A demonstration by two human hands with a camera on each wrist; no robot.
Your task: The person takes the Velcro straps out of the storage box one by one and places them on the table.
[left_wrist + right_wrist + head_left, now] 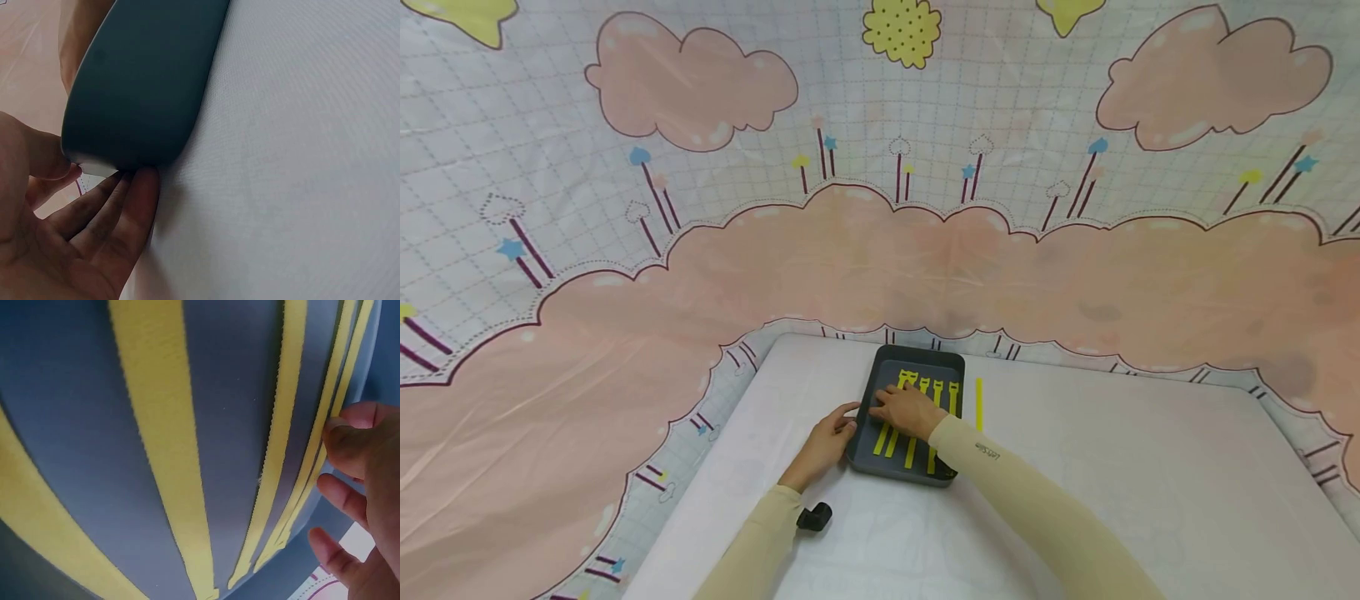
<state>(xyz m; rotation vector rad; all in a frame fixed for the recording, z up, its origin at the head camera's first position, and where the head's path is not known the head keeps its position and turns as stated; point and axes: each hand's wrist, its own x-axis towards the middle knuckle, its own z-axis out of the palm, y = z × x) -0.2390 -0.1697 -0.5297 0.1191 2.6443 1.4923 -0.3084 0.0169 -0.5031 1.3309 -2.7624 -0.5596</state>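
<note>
A dark grey rectangular tray (898, 477) holds several flat yellow cable straps (910, 452), laid lengthwise side by side with notched heads at the far end. My right hand (908, 411) reaches over the tray's left part. In the right wrist view, its thumb and index finger pinch the outermost yellow strap (357, 353) beside the tray wall, while the other fingers are spread apart. My left hand (823, 447) rests against the outside of the left wall. In the left wrist view its fairly straight fingers (140, 203) touch that wall low down.
One more yellow strap (979, 404) lies on the white tabletop (1120, 467) just right of the tray. A small black object (815, 517) sits by the left sleeve. Behind the table hangs a patterned cloth (880, 267) with pink clouds.
</note>
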